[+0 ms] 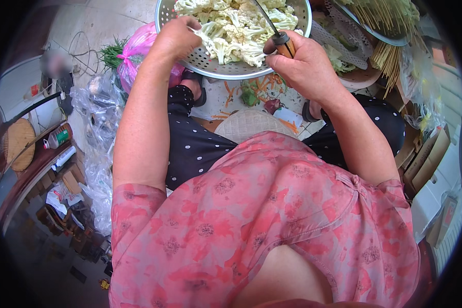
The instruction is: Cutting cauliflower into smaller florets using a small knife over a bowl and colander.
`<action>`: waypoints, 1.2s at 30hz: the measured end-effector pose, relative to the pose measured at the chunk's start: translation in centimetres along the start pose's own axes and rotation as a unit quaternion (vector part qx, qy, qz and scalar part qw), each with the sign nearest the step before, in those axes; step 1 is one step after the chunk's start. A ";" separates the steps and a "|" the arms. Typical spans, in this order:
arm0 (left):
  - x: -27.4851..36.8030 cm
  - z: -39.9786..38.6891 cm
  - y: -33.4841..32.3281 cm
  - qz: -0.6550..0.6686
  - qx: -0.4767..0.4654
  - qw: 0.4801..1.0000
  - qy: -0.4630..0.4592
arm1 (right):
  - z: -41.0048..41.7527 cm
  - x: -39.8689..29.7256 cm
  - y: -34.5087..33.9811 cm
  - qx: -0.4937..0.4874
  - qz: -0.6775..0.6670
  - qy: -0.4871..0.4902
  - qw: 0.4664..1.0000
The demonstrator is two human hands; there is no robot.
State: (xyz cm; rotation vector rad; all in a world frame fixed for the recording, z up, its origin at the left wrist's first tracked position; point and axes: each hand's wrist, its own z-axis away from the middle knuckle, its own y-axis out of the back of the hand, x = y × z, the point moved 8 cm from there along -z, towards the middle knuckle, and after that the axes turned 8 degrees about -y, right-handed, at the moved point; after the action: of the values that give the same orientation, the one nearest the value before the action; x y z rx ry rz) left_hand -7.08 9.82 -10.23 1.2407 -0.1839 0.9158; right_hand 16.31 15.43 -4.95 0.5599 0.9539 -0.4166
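A perforated metal colander [211, 71] full of cauliflower florets [235, 29] lies in front of me at the top of the view. My left hand [181, 36] is over its left rim, with thumb and fingers around a pale floret piece [202, 35]. In my right hand [302, 57], at the right rim, is a knife with a wooden handle [285, 46]. Its narrow dark blade [266, 17] points up and left over the florets; the tip is cut off by the frame's edge.
Carrot strips [228, 94] and leafy scraps [249, 96] litter the floor below the colander. A pink plastic bag [138, 48] stands left beside green stalks [113, 54]. At the right, wooden skewers [387, 63] lie near a metal basin [392, 38]. Clear plastic bags [100, 154] line the left side.
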 end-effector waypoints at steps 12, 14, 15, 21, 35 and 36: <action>-0.4 -2.5 -2.9 -0.256 0.015 0.967 0.002 | -0.2 0.6 0.4 0.015 0.052 0.020 0.998; 0.1 -2.6 -2.5 -0.261 0.021 0.965 0.001 | -0.2 0.6 0.5 0.024 0.064 0.040 0.997; 0.1 -2.6 -2.3 -0.266 0.027 0.964 0.002 | -0.1 0.4 0.4 0.029 0.076 0.060 0.995; 0.3 -1.8 0.6 0.302 0.079 0.950 0.024 | 0.2 0.3 0.1 0.016 0.075 0.053 0.996; 5.8 0.7 0.9 0.648 -0.008 0.759 -0.068 | -0.9 0.8 -1.1 -0.010 0.031 0.017 0.999; 5.7 0.6 0.9 0.648 -0.008 0.759 -0.068 | -0.9 0.7 -1.1 -0.010 0.032 0.017 0.999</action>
State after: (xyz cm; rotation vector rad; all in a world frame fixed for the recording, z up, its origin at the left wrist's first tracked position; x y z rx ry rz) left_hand -3.83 12.10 -6.04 1.0591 -1.2860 1.9838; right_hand 15.49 15.08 -6.23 0.5791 0.9696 -0.3414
